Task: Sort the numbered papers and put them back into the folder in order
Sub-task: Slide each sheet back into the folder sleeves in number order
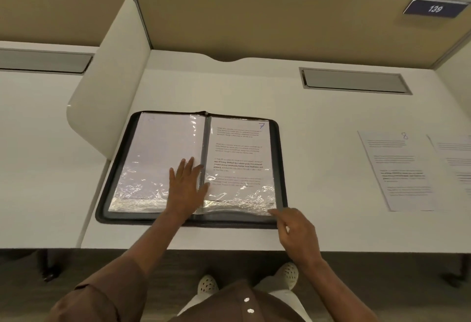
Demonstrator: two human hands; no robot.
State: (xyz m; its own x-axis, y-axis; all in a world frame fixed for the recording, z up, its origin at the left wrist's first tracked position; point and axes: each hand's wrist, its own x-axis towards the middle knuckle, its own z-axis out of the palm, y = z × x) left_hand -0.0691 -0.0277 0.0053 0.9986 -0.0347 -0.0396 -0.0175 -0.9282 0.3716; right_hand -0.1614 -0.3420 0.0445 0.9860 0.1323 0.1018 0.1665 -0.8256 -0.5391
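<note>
The folder [276, 143] lies open on the white desk [318, 117]. The left hand [187, 184] presses flat on its left sleeve; page 7 [239, 153] sits in the right sleeve. The right hand [295, 230], fingers loosely curled, touches the folder's near right corner. Page 8 [400, 171] lies well apart, further right.
</note>
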